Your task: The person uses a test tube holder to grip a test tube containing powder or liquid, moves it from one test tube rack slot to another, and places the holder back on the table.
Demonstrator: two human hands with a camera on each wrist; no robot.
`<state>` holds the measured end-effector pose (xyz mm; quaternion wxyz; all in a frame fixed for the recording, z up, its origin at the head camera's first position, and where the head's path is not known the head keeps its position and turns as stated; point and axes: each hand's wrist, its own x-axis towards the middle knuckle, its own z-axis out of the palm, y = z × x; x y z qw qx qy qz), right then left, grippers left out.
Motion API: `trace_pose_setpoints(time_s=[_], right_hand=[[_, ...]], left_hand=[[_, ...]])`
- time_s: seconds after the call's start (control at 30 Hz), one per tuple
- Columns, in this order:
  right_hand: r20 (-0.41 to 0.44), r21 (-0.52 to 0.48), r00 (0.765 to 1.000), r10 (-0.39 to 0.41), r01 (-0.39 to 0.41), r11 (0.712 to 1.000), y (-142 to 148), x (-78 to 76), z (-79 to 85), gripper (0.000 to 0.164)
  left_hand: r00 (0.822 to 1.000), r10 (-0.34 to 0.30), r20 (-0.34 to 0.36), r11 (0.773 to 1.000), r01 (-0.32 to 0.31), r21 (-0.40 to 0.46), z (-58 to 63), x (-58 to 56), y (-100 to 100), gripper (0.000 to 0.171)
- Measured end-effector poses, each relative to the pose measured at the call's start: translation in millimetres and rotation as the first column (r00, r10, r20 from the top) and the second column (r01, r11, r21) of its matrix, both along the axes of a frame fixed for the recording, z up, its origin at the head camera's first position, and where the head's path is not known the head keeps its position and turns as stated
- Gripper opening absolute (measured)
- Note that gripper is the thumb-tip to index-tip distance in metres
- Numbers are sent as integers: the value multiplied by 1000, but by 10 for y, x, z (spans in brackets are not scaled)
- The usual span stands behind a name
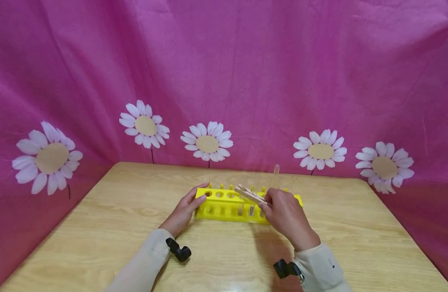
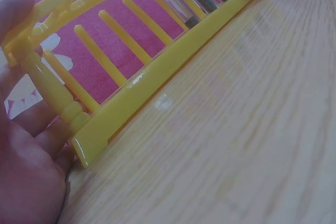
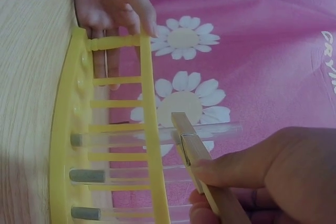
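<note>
A yellow test tube rack [image 1: 224, 217] stands on the table, with several clear test tubes in its right part. My left hand [image 1: 181, 214] holds the rack's left end, thumb on the top bar and fingers behind the end post [image 2: 47, 85]. In my right hand [image 1: 288, 215] a wooden test tube holder [image 3: 191, 142] with a metal spring is pinched between thumb and fingers. Its tip is at the upper part of the leftmost test tube [image 3: 228, 128], above the top bar; whether it clamps the glass I cannot tell. Grey matter [image 3: 86, 175] fills the tubes' bottoms.
Left holes [image 1: 219, 194] of the rack hold no tubes. Drying pegs [image 1: 221, 186] rise along its back edge. An upside-down test tube [image 1: 276, 170] stands higher at the back right. A pink curtain [image 1: 231, 81] with white flowers encloses the wooden table [image 1: 99, 243].
</note>
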<state>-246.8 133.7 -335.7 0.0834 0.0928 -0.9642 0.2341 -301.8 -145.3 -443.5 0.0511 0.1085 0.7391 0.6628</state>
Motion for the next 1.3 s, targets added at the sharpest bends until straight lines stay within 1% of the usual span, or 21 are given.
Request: trace_pose_setpoints(time_s=[0.1, 0.27, 0.37, 0.5, 0.7, 0.8, 0.97, 1.03, 1.17, 1.3], right_hand=[[20, 2, 1000, -4, 4, 1000, 5, 15, 1, 18], [-15, 0, 1000, 6, -6, 1000, 11, 21, -7, 17], [0, -8, 1000, 3, -3, 1000, 7, 22, -18, 17], [28, -1, 999, -15, 15, 1000, 2, 30, -31, 17], [-9, 2, 1000, -19, 19, 1000, -8, 25, 0, 16], [-19, -3, 1000, -21, 21, 1000, -10, 39, 45, 16], [-42, -25, 999, -20, 19, 999, 3, 88, 105, 16], [-67, -36, 998, -13, 11, 999, 8, 100, 121, 16], [-92, -57, 996, -2, -3, 998, -11, 109, 137, 16], [-95, -68, 995, -17, 11, 998, -19, 127, 153, 17]], left_hand=[[1000, -10, 5, 1000, 10, 3, -11, 13, 0, 41], [1000, -10, -17, 1000, 10, 6, -13, 14, 6, 40], [1000, -5, -2, 1000, 5, 18, -30, 22, 6, 41], [1000, -15, 23, 1000, 15, 14, -64, 36, 4, 43], [1000, -10, -10, 1000, 10, 5, -54, 9, -9, 43], [1000, -19, -16, 999, 19, 31, -37, -18, -20, 42], [998, -64, -20, 987, 66, 147, -28, -33, -5, 46], [997, -69, -22, 984, 72, 161, -17, -39, 1, 44], [998, -48, -32, 985, 53, 165, -12, -52, -5, 38], [998, -53, -31, 980, 58, 189, -23, -43, -11, 38]])
